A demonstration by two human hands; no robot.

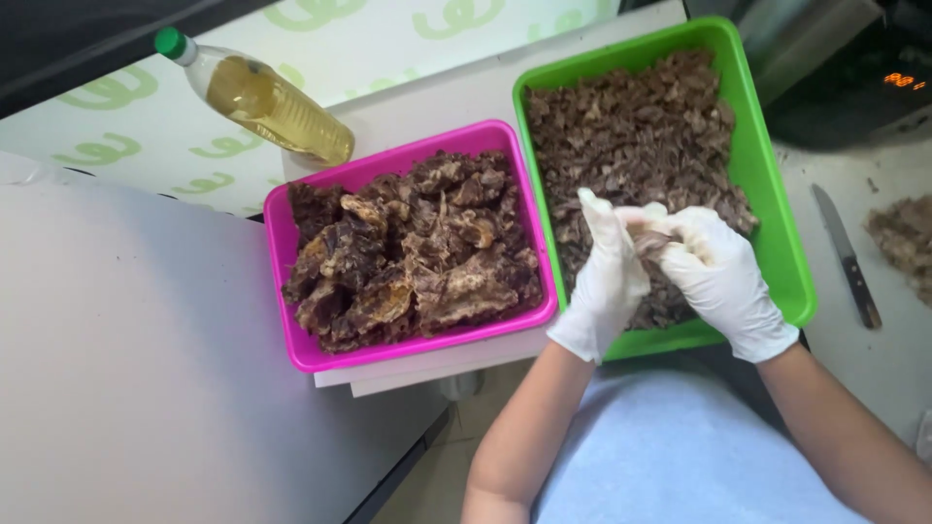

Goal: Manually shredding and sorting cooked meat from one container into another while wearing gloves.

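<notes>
1. While both gloved hands are raised over the green tray [777, 243], a small brown piece of meat [652, 240] is pinched between them.
2. The left hand [607, 277] is closed on the near side of the piece, fingers curled tight around it.
3. The right hand [723, 277] is clamped on the other side, thumb and fingers pressed to the same scrap.
4. Beneath the hands, the green tray is seen filled with small shredded brown bits [631, 136].
5. Just beside it, to the left, a pink tray [291, 330] is loaded with large dark chunks [417, 252].
6. A bottle of yellow oil [257, 97] is laid on its side behind the pink tray.
7. A knife [847, 257] is left on the counter, right of the green tray.
</notes>
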